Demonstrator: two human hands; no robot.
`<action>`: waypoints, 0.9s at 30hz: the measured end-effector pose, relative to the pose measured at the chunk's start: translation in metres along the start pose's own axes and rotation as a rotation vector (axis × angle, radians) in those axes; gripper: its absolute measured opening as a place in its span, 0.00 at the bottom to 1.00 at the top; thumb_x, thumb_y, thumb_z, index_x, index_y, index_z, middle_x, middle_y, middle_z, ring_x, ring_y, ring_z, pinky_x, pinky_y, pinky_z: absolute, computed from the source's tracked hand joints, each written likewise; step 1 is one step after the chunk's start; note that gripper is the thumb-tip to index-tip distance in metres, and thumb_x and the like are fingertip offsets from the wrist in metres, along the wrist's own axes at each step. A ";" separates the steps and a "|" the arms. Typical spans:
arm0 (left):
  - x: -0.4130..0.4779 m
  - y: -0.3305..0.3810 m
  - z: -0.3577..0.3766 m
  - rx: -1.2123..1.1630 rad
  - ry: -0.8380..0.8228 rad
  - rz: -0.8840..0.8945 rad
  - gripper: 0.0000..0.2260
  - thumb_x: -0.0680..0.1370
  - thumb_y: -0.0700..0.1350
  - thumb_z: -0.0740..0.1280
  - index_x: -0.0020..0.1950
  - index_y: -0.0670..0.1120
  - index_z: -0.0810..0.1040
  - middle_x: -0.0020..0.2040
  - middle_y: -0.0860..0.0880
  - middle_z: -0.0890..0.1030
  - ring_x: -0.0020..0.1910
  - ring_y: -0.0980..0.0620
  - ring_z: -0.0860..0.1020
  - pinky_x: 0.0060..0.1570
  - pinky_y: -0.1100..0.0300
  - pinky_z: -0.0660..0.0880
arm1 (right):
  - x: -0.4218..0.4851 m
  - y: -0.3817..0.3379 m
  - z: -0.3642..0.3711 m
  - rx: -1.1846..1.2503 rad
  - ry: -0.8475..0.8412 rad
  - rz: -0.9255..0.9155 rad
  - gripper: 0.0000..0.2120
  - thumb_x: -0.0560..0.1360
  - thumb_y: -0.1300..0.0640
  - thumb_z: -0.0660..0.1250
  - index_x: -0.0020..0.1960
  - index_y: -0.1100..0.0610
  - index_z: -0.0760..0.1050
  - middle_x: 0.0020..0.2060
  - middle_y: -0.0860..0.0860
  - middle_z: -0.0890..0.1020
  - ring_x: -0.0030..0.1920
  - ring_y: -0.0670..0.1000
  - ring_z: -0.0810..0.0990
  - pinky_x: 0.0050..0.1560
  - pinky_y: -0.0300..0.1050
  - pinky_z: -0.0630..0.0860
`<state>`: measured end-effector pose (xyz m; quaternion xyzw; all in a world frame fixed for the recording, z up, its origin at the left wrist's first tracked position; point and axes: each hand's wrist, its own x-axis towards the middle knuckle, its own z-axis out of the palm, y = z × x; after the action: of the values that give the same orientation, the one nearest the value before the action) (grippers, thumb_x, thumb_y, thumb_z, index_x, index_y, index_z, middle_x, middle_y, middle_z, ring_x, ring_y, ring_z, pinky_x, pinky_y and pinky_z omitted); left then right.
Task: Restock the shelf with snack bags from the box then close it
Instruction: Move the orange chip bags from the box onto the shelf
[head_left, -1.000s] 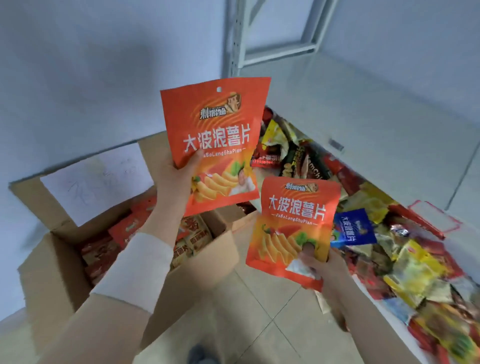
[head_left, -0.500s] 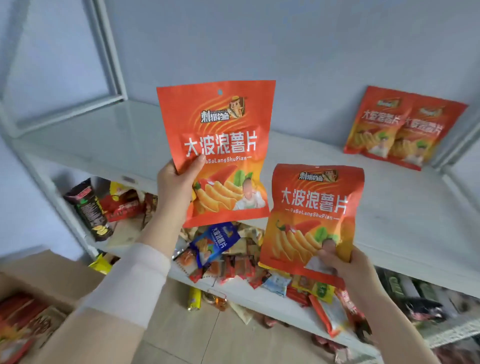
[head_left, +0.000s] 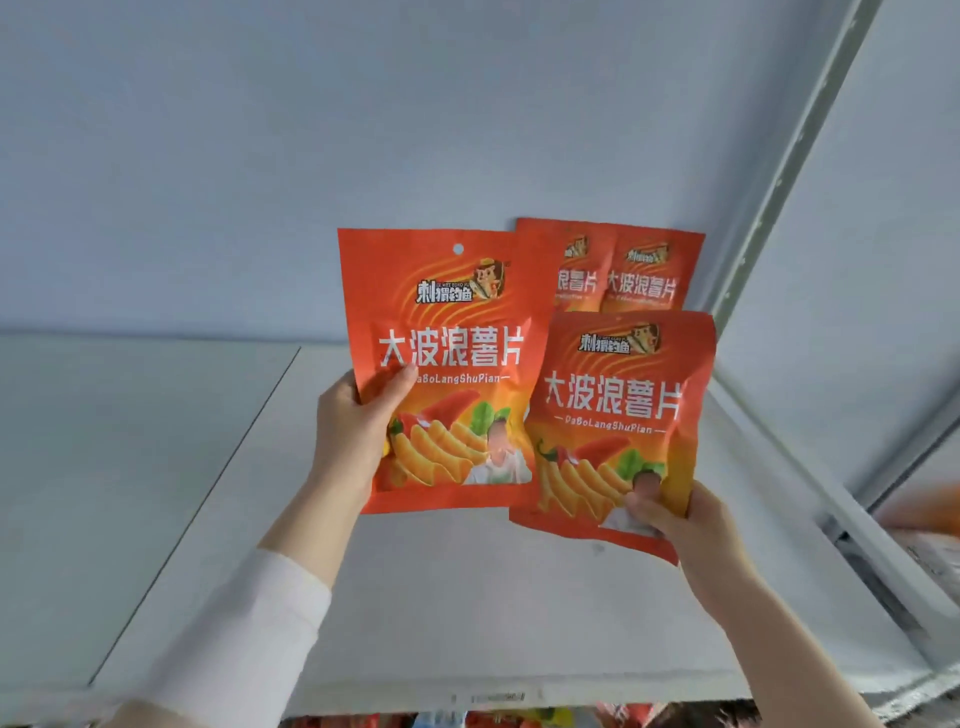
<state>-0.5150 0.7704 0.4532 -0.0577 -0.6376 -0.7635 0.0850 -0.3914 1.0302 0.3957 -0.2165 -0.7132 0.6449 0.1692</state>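
My left hand (head_left: 348, 436) grips an orange snack bag (head_left: 447, 332) by its left edge and holds it upright over the white shelf (head_left: 467, 597). My right hand (head_left: 680, 525) pinches a second orange snack bag (head_left: 618, 405) at its bottom right corner, slightly lower and overlapping the first. Behind them two matching orange bags (head_left: 623, 270) stand against the back wall at the shelf's right end. The box is out of view.
A grey metal upright (head_left: 779, 171) and frame bound the shelf on the right. Bare shelf surface stretches to the left (head_left: 130, 467). Tops of mixed snack packets (head_left: 519, 719) on the lower shelf peek out under the front edge.
The view has swung from the box to the upper shelf. Both hands have carried their bags up and right, now in front of the two bags standing by the wall.
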 end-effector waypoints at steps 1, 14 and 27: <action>0.011 -0.006 0.014 0.005 -0.028 -0.011 0.02 0.73 0.47 0.71 0.43 0.51 0.80 0.35 0.58 0.84 0.37 0.59 0.83 0.36 0.66 0.78 | 0.014 0.002 -0.004 0.006 0.012 -0.001 0.09 0.69 0.63 0.72 0.48 0.57 0.78 0.43 0.58 0.84 0.43 0.59 0.83 0.46 0.54 0.79; 0.140 -0.094 0.168 0.047 -0.053 -0.020 0.02 0.73 0.50 0.71 0.43 0.55 0.79 0.42 0.58 0.83 0.45 0.57 0.81 0.47 0.58 0.78 | 0.205 0.009 -0.047 0.081 -0.038 -0.025 0.30 0.55 0.46 0.80 0.53 0.55 0.77 0.50 0.59 0.83 0.50 0.62 0.82 0.54 0.60 0.77; 0.210 -0.167 0.243 0.208 0.106 0.095 0.13 0.76 0.46 0.69 0.58 0.45 0.76 0.48 0.54 0.80 0.45 0.63 0.78 0.39 0.77 0.73 | 0.343 0.034 -0.059 -0.170 0.096 -0.096 0.09 0.72 0.58 0.71 0.51 0.56 0.75 0.45 0.54 0.80 0.42 0.49 0.79 0.40 0.40 0.73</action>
<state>-0.7599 1.0264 0.3774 -0.0382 -0.7046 -0.6903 0.1603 -0.6486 1.2636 0.3552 -0.2260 -0.7660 0.5621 0.2149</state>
